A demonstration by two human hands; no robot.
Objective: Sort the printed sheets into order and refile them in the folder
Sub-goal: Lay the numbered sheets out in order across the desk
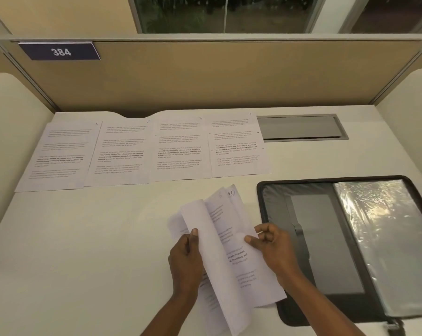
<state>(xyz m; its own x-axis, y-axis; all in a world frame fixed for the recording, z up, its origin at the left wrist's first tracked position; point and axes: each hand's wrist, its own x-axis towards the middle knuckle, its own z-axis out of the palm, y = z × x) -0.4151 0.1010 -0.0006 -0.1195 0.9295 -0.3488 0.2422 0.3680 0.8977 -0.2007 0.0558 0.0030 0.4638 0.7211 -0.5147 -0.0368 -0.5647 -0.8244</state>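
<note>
Sheets (229, 251) in a loose stack are held just left of the open folder (326, 251), the left hand (184, 258) gripping the stack's left edge with curled fingers (194, 232) and the right hand (270, 243) pinching one sheet, with four numbered sheets (144, 151) in a row on the worktop (83, 238) beyond the folder.

We sit at a numbered cubicle desk, in an office or a study hall. A dark plate (59, 51) reading 384 hangs on the tan fabric partition (229, 78) at the back, and pale rounded side panels (8, 122) close us in on both sides. The white desk (83, 238) has a grey cable hatch (299, 127) set into it. Above the partition is a window (224, 13). Printed sheets (178, 149) and an open zip folder (326, 238) suit desk work
</note>
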